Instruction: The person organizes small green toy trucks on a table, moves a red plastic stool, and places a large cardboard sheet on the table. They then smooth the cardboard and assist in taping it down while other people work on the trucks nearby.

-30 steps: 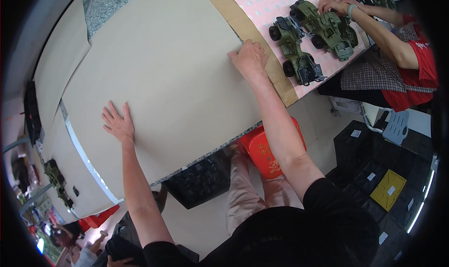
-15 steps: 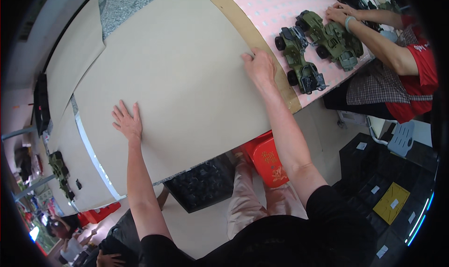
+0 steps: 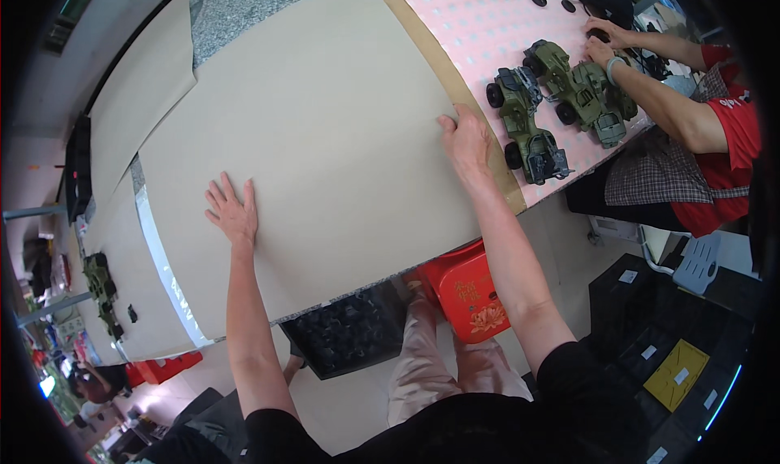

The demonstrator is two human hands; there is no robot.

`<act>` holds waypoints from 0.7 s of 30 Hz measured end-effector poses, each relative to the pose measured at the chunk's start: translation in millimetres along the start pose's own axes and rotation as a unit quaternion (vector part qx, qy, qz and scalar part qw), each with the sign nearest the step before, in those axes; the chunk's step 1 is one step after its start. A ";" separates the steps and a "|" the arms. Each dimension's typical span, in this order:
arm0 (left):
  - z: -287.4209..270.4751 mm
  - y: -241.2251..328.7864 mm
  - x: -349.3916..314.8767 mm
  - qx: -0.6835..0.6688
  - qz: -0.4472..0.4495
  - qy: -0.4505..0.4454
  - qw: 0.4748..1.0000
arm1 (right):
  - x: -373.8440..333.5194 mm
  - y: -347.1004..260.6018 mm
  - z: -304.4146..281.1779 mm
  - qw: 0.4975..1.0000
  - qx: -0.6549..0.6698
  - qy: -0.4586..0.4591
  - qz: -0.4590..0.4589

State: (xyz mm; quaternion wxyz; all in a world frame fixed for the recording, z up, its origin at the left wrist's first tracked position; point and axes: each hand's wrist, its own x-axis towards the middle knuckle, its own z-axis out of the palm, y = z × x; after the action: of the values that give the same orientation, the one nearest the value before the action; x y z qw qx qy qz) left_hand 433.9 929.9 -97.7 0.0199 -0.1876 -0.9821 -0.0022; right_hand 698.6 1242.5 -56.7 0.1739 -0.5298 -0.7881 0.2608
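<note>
A large grey-beige sheet of board (image 3: 325, 139) covers the table in front of me. My left hand (image 3: 236, 214) lies flat on its left part, fingers spread, holding nothing. On the sheet's right edge rests my right hand (image 3: 469, 149), its thumb pointing left and apart from the bent fingers. Some of those fingers are hidden behind the hand, and no object shows in it. Just right of this hand, a brown board strip (image 3: 443, 70) borders a pink sheet. Green toy vehicles (image 3: 526, 127) with black wheels stand on the pink sheet (image 3: 451, 21).
At the right, a co-worker's hands (image 3: 605, 41) hold a dark round part. Under the table edge are a red stool (image 3: 471, 293) and a black crate (image 3: 349, 330). Black boxes (image 3: 621, 293) stand lower right. Another green toy vehicle (image 3: 99, 285) lies far left.
The whole view has shifted slightly, with the table appearing lower and more to the right. Both my hands stay on the sheet. The co-worker's hands now show a dark round part.
</note>
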 end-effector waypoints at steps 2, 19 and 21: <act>-1.7 6.8 1.0 -0.003 0.002 0.004 1.000 | 2.6 5.2 -0.4 0.999 -0.039 0.025 -0.025; 10.4 -2.7 -0.1 -0.024 0.026 0.003 0.999 | -30.7 22.9 51.7 0.940 -0.090 0.058 -0.325; 11.3 -8.0 -1.6 -0.025 0.025 0.010 0.999 | -32.3 21.1 51.5 0.938 -0.081 0.055 -0.331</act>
State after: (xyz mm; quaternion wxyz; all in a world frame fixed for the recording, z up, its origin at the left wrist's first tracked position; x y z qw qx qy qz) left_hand 432.0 922.0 -109.0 0.0247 -0.2125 -0.9764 -0.0281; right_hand 698.1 1207.2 -110.6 0.2501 -0.2646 -0.9266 0.0942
